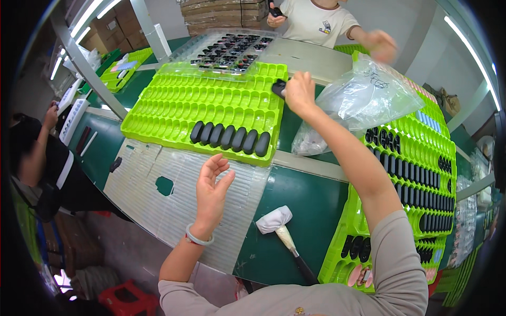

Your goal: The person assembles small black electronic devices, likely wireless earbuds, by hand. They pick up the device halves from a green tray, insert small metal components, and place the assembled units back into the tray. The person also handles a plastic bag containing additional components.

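Observation:
My right hand (pixel 299 92) reaches forward and grips a small black oval part (pixel 279 87) at the right edge of a bright green slotted tray (pixel 174 108). A row of several black oval parts (pixel 230 138) fills the near row of that tray. My left hand (pixel 212 190) hovers open, palm up, over a clear ribbed plastic sheet (pixel 142 184) just in front of the tray, holding nothing. A bracelet sits on the left wrist.
A clear plastic bag (pixel 363 100) lies to the right. Stacked green trays with black parts (pixel 421 174) stand at right. A white-headed brush (pixel 279 224) lies on the green table. Clear trays of parts (pixel 232 47) sit behind. Other people work opposite and at left.

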The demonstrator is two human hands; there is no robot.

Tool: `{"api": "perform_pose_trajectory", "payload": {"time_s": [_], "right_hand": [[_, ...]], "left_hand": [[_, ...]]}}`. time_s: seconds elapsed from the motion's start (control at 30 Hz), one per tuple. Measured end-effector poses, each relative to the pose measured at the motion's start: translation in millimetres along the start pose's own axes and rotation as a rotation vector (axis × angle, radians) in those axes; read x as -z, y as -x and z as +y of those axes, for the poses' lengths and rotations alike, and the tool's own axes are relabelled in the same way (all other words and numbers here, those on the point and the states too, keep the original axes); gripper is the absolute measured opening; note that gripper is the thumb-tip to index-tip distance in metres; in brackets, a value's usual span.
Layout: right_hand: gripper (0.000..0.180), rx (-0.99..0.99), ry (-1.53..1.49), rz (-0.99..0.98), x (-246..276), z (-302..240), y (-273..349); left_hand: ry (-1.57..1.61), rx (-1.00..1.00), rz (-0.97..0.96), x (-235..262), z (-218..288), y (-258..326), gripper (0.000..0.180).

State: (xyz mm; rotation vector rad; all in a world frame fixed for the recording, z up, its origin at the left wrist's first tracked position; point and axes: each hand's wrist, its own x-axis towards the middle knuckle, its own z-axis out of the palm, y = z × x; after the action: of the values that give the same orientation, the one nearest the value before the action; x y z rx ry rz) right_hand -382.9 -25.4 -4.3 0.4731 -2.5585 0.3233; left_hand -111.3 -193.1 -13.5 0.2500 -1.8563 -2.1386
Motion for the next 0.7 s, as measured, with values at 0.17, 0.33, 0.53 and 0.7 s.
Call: {"api": "perform_pose_trajectory", "payload": {"time_s": [0.17,0.33,0.53,0.7], "right_hand": [[0.02,-0.227,0.137,-0.028,-14,29,-6],[0.021,-0.352,0.164,-0.115,-29,32,-6],[0.02,-0.357,0.141,-0.08,-34,30,-3],[0.02,-0.385,0.165,-0.092,-22,33,1]], "left_hand": [[-0.025,0.078,-0.084,-10,-8,7,0.045],[-0.042,0.105,-0.144,-20,-6,9,0.043],[-0.033,0.119,-0.109,-15,-14,11,0.042],[-0.002,0.098,-0.125,-19,-18,10,0.043]]}}
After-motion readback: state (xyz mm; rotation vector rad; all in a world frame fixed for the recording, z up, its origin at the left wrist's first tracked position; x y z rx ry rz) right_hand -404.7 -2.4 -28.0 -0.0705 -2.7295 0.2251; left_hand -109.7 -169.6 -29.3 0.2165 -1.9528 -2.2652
